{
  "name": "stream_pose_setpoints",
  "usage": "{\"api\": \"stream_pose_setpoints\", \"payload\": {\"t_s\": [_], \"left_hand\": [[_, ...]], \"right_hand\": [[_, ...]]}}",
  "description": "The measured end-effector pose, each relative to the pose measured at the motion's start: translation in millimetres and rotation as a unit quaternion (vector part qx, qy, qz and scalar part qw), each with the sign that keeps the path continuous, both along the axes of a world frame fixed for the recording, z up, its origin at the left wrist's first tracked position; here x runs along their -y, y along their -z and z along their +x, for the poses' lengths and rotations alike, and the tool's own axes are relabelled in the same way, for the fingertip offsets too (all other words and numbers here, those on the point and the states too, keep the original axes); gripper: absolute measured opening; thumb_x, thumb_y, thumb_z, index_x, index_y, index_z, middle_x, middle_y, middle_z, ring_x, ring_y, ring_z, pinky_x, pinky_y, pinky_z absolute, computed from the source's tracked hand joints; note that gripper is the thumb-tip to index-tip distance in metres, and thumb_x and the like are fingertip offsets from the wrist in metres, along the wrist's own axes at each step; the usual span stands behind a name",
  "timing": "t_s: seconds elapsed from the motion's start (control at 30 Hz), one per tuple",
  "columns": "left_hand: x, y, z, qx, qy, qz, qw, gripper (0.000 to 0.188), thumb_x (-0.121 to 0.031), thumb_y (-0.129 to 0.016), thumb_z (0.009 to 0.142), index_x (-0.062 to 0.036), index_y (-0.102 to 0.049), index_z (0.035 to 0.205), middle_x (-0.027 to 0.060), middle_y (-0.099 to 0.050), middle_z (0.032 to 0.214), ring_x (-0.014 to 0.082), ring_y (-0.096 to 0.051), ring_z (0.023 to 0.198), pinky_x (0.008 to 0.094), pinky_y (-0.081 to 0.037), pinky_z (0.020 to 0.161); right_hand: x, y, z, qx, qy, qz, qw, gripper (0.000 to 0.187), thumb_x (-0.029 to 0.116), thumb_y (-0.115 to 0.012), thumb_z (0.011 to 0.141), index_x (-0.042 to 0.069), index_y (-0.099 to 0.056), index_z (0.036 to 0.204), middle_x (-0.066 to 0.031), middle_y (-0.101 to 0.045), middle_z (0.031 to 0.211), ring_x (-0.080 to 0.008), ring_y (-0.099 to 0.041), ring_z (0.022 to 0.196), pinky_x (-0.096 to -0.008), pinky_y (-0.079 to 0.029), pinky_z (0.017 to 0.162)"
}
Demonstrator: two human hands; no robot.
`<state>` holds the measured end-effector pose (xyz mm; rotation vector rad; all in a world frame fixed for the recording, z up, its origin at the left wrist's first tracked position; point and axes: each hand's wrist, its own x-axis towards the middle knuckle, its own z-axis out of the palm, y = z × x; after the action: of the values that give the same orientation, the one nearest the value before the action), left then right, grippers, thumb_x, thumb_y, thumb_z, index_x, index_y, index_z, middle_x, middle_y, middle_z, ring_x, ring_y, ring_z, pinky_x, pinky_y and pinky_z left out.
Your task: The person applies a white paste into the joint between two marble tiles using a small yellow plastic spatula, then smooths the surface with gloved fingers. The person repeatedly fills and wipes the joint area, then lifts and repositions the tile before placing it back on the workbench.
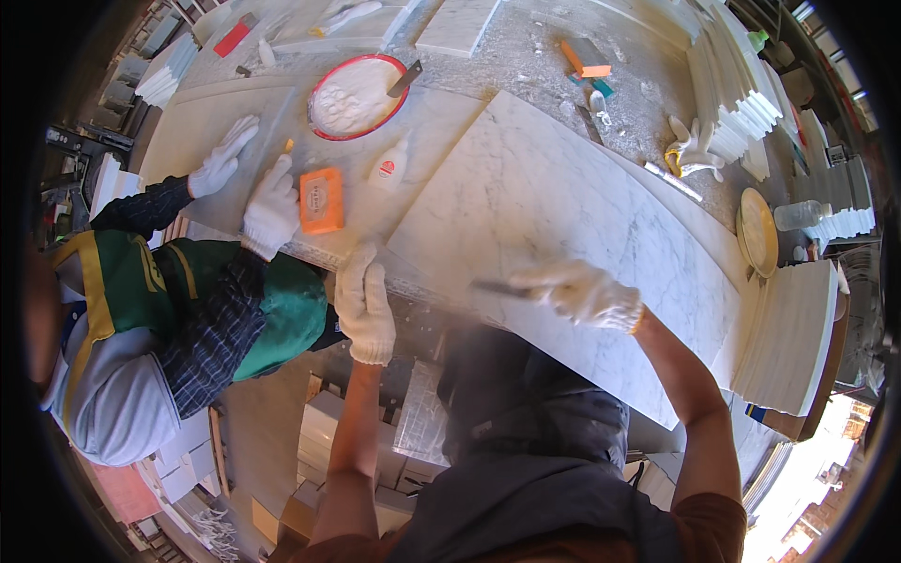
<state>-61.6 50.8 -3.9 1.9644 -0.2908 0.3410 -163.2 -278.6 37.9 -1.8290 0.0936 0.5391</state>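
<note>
A large white marble slab (563, 216) with grey veins lies in front of me. Over its near edge my right hand (587, 296), in a white knit glove, grips a flat, dark scraper-like blade (500, 288), blurred by motion. My left hand (364, 305), gloved too, is at the table's edge left of the slab, its fingers stretched out. Close by stands an orange block-shaped pack (322, 200), with a white squeeze bottle (389, 167) beside it. Farther off, a red-rimmed basin (357, 98) holds white powder or paste, and a putty knife (405, 79) rests on its rim.
At left, a co-worker's gloved hands (270, 208) lie near the orange pack. Stacked white tiles (737, 94) stand at right, with more tiles (788, 338) nearer me. A yellow bowl (756, 233), a clear bottle (802, 215), a loose glove (694, 150) and an orange-and-grey block (586, 58) are about.
</note>
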Motion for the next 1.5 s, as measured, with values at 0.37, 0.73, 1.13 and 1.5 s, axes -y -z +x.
{"api": "stream_pose_setpoints", "payload": {"t_s": [0.37,0.73,1.13,1.5], "left_hand": [[106.1,-22.8,-37.8,0.143,0.355,0.341,0.859,0.059,-0.047,-0.073,0.094,-0.0104,-0.065,0.14,0.0145,-0.061,0.149,0.0396,-0.049,0.147,0.0607,-0.029,0.128],[108.5,-38.0,-62.3,0.176,0.323,0.171,0.914,0.037,-0.028,-0.079,0.091,-0.0111,-0.073,0.124,0.0126,-0.068,0.125,0.0331,-0.063,0.126,0.0521,-0.045,0.112],[-38.1,18.1,-78.7,0.081,-0.021,0.206,0.975,0.032,-0.016,-0.066,0.104,0.0049,-0.071,0.128,0.0256,-0.07,0.131,0.0447,-0.062,0.126,0.0517,-0.048,0.111],[34.8,4.7,-98.8,0.117,0.088,0.197,0.969,0.027,-0.005,-0.065,0.101,0.0022,-0.07,0.127,0.022,-0.072,0.13,0.043,-0.067,0.12,0.0511,-0.053,0.105]], "right_hand": [[202.7,-44.3,-206.4,0.118,0.496,-0.16,0.845,0.041,0.014,-0.065,0.108,0.008,-0.067,0.149,0.0041,-0.066,0.085,-0.0015,-0.046,0.056,-0.0212,-0.038,0.047],[408.7,-41.9,-251.8,0.035,0.318,-0.564,0.761,0.028,0.022,-0.069,0.101,0.003,-0.078,0.12,-0.0132,-0.074,0.088,-0.0272,-0.069,0.077,-0.0398,-0.053,0.071],[397.2,-1.2,-224.6,-0.031,0.361,-0.576,0.732,0.036,0.031,-0.064,0.101,0.01,-0.075,0.128,-0.0195,-0.072,0.133,-0.0395,-0.065,0.126,-0.046,-0.05,0.108],[397.6,-33.0,-256.5,0.034,0.328,-0.632,0.701,0.029,0.031,-0.065,0.1,0.015,-0.078,0.12,-0.0153,-0.074,0.117,-0.0364,-0.069,0.116,-0.0467,-0.054,0.101]]}}
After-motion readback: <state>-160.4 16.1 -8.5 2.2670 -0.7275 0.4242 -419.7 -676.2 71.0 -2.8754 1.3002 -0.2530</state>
